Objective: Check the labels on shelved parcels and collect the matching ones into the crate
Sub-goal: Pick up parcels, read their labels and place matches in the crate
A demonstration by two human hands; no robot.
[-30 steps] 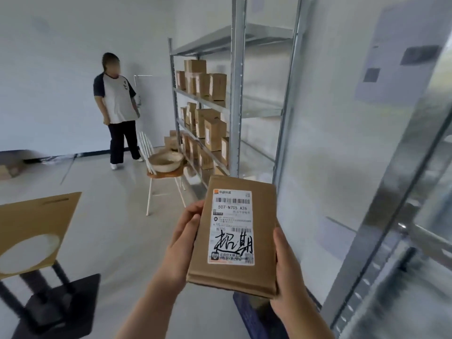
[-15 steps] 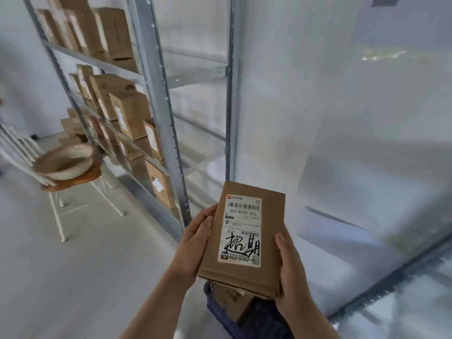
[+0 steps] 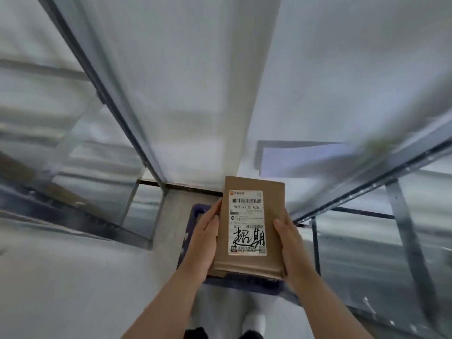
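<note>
A flat brown cardboard parcel [image 3: 274, 211] with a white shipping label [image 3: 247, 222] facing me sits between both hands. The label shows barcodes, "507 N705 A26" and black handwritten characters. My left hand [image 3: 204, 243] grips the parcel's left edge and my right hand [image 3: 289, 248] grips its right edge. Directly below the parcel a dark blue crate [image 3: 193, 223] stands on the floor, mostly hidden by the parcel and my hands. I cannot make out what lies inside the crate.
A grey metal shelving frame [image 3: 127, 123] stands at the left and another metal shelving frame [image 3: 367, 187] at the right, both blurred. A white wall [image 3: 200, 81] rises ahead. My feet [image 3: 254, 324] show at the bottom on the pale floor.
My view has swung right and down, from the shelves of boxes and the chair to the floor between two racks. The parcel stays in both hands, now over the blue crate.
</note>
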